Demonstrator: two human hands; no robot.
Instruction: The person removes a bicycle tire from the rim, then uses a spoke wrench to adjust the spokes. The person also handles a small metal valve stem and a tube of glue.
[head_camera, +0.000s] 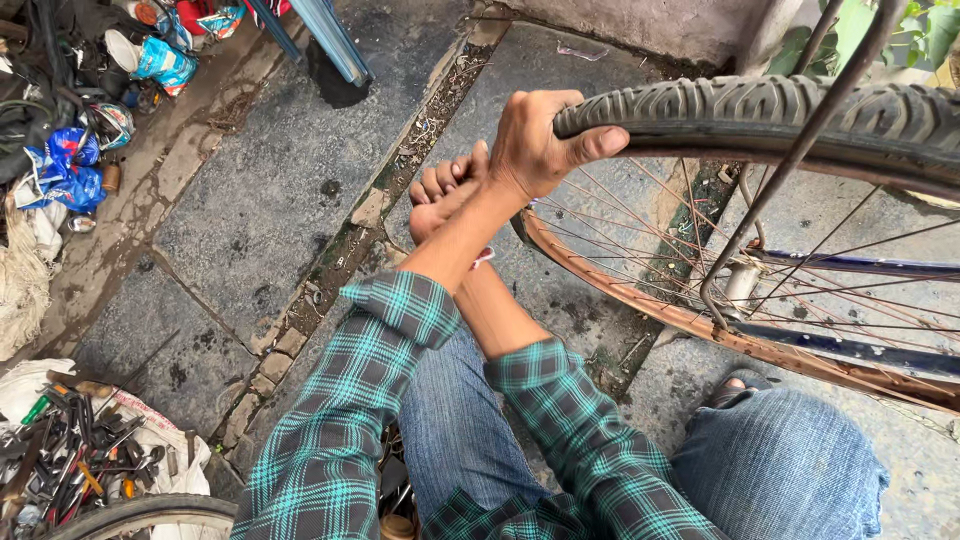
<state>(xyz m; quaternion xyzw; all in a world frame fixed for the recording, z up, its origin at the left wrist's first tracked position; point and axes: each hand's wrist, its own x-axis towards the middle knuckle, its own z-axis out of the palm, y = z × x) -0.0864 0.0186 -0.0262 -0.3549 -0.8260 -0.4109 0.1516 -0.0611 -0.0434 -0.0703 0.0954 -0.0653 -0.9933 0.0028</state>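
A bicycle wheel with a rusty rim (640, 305) and thin spokes stands in front of my knees. Its black knobby tyre (760, 105) arches over the top, lifted off the rim at its left end. My left hand (535, 140) grips that loose end, with the thumb pressed on the tread. My arms are crossed. My right hand (445, 195) lies under the left forearm, just left of the rim, with its fingers curled. A small red-and-white tip (483, 257) pokes out below it; what it belongs to is mostly hidden.
The blue bike frame (850, 265) and a thin metal stay (790, 165) cross the wheel. A heap of hand tools on a white sack (75, 460) lies at lower left, beside part of another tyre (140, 515). Litter and cans (75, 150) sit at upper left on cracked stone paving.
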